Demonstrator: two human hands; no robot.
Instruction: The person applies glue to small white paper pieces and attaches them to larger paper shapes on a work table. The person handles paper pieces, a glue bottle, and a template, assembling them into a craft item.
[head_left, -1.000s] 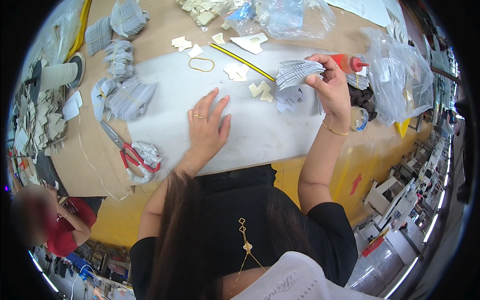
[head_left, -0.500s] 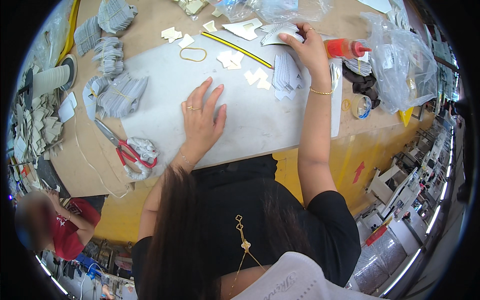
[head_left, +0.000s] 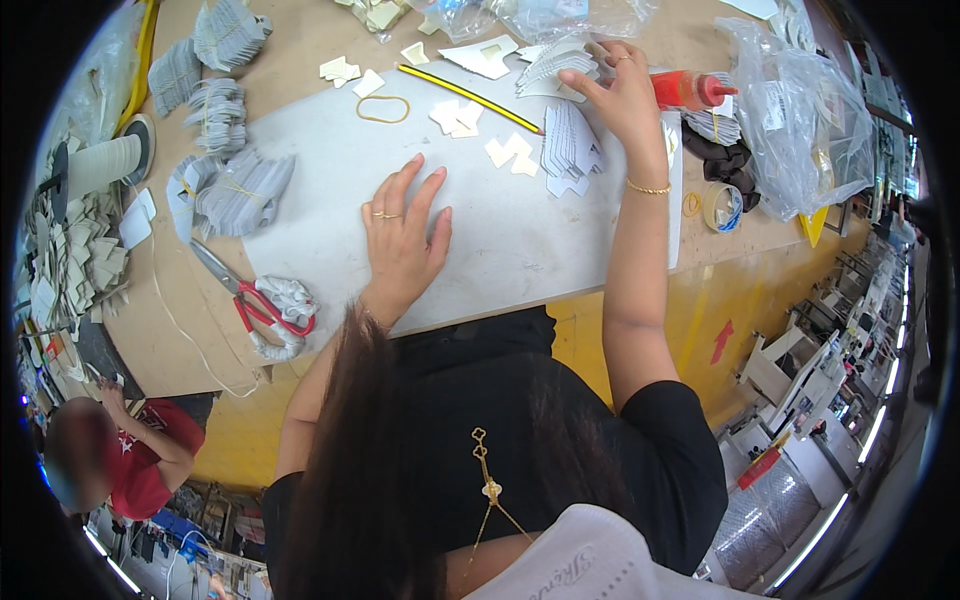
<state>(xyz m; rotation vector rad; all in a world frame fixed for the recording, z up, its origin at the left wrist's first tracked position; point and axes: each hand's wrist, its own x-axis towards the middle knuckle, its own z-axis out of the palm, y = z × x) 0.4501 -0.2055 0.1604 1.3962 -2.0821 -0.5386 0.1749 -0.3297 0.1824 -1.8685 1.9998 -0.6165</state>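
Fanned grey pieces (head_left: pixel 552 72) at the far side of the table, right hand (head_left: pixel 630 108) right there with them

So the fanned grey pieces were on the far part of the work table (head_left: pixel 190 345), a bit right of the middle, near a big pale cut-out (head_left: pixel 482 58). The person's right hand reached over from the near right, thumb and fingers at the right end of the fan. Thumb and fingertips stood apart with the pieces' edge between them, but I honestly couldn't tell if they were pinching it or just touching.

Left hand (head_left: pixel 405 240) was way more chill: spread wide, holding nothing, over the white sheet (head_left: pixel 520 260).

Just nearer than the fan there was another grey stack (head_left: pixel 570 140), with little cream pieces (head_left: pixel 513 154) to its left. A yellow-and-black pencil (head_left: pixel 470 98) lay slanted farther left, then a rubber band (head_left: pixel 383 108). A red bottle (head_left: pixel 688 90) was just right of the right hand, with a tape roll (head_left: pixel 722 207) nearer. Over on the left: banded grey bundles (head_left: pixel 243 195), plus red-handled scissors (head_left: pixel 258 308) at the near left.
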